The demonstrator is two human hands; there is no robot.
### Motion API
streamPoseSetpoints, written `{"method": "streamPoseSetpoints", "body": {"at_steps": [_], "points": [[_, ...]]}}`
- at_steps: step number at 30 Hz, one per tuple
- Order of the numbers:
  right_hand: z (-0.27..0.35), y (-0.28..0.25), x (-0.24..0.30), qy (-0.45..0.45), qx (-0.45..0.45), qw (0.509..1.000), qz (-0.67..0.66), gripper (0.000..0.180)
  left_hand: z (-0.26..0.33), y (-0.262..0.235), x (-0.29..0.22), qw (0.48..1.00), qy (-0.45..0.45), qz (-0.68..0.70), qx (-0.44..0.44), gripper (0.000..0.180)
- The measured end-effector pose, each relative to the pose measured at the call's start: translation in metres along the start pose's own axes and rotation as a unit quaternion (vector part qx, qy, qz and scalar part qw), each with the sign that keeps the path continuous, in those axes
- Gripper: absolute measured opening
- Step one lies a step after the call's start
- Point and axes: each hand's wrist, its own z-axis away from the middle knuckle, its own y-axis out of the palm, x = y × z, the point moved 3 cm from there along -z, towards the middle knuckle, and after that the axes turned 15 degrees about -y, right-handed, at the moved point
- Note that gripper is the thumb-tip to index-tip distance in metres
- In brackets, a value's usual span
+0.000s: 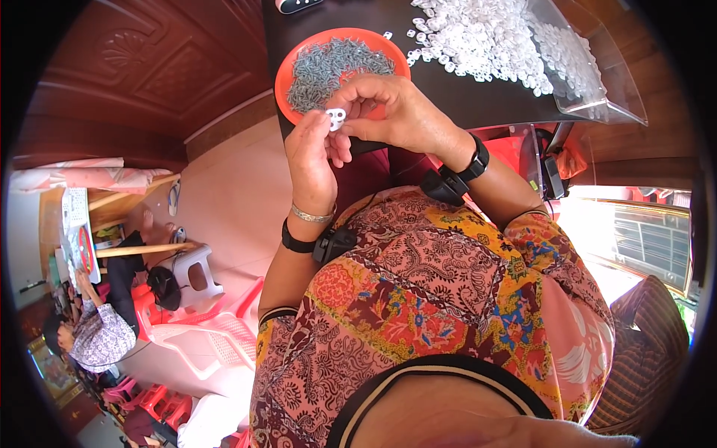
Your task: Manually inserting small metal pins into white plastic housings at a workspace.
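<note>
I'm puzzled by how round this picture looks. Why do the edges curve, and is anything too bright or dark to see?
Head view: the fisheye lens bends straight lines such as the table edge, with a black rim in the corners; the white piece between the left hand and right hand is sharp; daylight at the right washes out the floor there; the left room is dim.

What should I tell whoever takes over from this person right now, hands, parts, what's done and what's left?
Left hand: fingertips pinch a small white plastic piece, held above the table edge.
Right hand: fingers closed on the same piece from the other side.
Orange plate of small grey metal parts sits just beyond the hands on the dark table.
Heap of white plastic pieces lies to the right, spilling onto a clear plastic sheet.
Done: one white piece picked up; no finished pile can be made out.
Left: both heaps look large.
</note>
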Motion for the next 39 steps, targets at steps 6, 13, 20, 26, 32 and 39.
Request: {"method": "streamPoseSetpoints", "body": {"at_steps": [6, 13, 20, 26, 32, 39], "points": [[-0.001, 0.0, 0.002, 0.007, 0.001, 0.999, 0.036, 0.023, -0.001, 0.0, -0.001, 0.999, -0.004, -0.045, 0.003, 0.023], [-0.003, 0.005, 0.012, -0.106, -0.028, 0.975, 0.193, 0.028, 0.001, -0.001, 0.0, 0.999, 0.005, -0.033, 0.001, 0.023], [0.0, 0.003, 0.011, -0.116, -0.054, 0.977, 0.172, 0.029, 0.005, 0.001, -0.005, 0.998, 0.035, -0.042, 0.037, 0.02], [0.002, 0.002, 0.01, -0.085, -0.048, 0.991, 0.086, 0.022, 0.004, -0.004, -0.003, 0.996, 0.043, -0.078, 0.022, 0.018], [0.005, 0.006, 0.001, 0.039, -0.092, 0.991, -0.083, 0.016, 0.007, 0.002, -0.004, 0.995, 0.065, -0.082, 0.006, 0.016], [0.008, 0.008, -0.004, 0.049, -0.133, 0.979, -0.146, 0.015, 0.007, -0.004, -0.005, 0.988, 0.069, -0.14, 0.003, 0.012]]}}
